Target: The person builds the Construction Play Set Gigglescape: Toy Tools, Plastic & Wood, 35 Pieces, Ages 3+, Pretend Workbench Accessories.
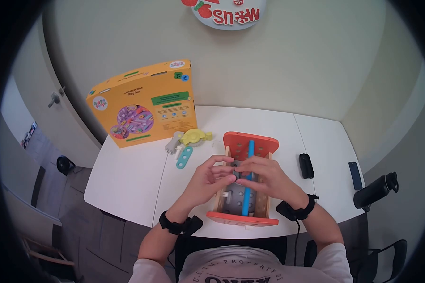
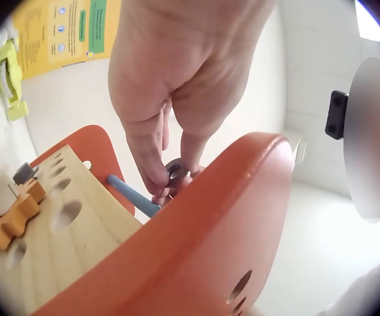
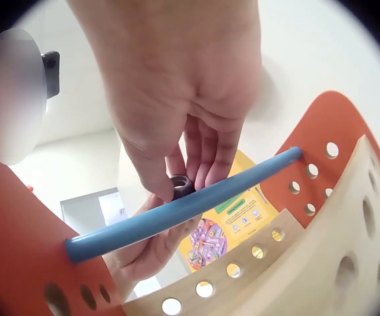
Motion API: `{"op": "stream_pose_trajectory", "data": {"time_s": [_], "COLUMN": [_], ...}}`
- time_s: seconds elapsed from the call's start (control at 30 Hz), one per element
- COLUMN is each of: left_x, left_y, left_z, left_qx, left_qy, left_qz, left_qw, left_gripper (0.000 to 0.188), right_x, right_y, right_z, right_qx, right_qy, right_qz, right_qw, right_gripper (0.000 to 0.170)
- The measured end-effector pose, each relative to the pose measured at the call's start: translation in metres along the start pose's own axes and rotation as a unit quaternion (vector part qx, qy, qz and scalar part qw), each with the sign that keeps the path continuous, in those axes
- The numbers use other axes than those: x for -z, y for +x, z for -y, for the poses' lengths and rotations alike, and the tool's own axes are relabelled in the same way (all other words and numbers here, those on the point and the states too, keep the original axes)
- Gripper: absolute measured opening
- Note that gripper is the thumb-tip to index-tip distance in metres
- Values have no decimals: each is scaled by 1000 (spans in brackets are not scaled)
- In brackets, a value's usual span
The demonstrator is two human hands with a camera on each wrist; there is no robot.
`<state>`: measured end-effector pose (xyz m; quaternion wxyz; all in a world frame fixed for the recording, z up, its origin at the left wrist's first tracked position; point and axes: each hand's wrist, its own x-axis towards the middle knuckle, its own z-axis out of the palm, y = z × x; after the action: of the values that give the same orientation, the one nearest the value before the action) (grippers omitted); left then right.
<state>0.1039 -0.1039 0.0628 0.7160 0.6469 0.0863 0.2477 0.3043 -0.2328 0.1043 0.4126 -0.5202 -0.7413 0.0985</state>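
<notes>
A toolbox with orange end panels (image 1: 250, 137) (image 2: 243, 191) (image 3: 335, 125) and wooden sides stands before the person, a blue rod (image 1: 246, 200) (image 2: 134, 195) (image 3: 183, 205) running between its ends. Above its middle, the left hand (image 1: 213, 179) (image 2: 177, 79) (image 3: 147, 253) and right hand (image 1: 264, 177) (image 3: 177, 85) meet at the fingertips. Between them is a small dark grey nut-like piece (image 2: 175, 169) (image 3: 182, 185), its hole showing in both wrist views. Both hands pinch it with thumb and fingers. Fingers partly cover the piece.
A yellow box (image 1: 146, 104) stands at the back left, with yellow (image 1: 193, 137), grey and teal (image 1: 184, 157) toy parts before it. On the right are a black case (image 1: 306, 166), a phone (image 1: 355, 175) and a black bottle (image 1: 375, 191). Orange piece (image 2: 15, 217) sits at the toolbox side.
</notes>
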Motion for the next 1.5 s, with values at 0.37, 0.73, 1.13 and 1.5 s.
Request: {"op": "stream_pose_trajectory", "data": {"time_s": [0.37, 0.73, 1.13, 1.5], "left_x": [31, 21, 23, 21], "left_y": [9, 9, 8, 7], "left_z": [41, 42, 48, 42], "left_qx": [82, 150, 131, 144], "left_qy": [337, 247, 240, 243], "left_qz": [-128, -74, -67, -64], "left_qw": [929, 955, 959, 957], "left_gripper": [69, 71, 67, 65], "right_x": [27, -16, -41, -45], "right_y": [-31, -14, -1, -5], "right_z": [-58, -72, -87, -100], "right_qx": [-259, -71, -158, -219], "right_qy": [1, -210, -68, 14], "right_qz": [46, 204, 191, 149], "right_qw": [965, 954, 966, 964], "right_gripper": [24, 20, 30, 23]}}
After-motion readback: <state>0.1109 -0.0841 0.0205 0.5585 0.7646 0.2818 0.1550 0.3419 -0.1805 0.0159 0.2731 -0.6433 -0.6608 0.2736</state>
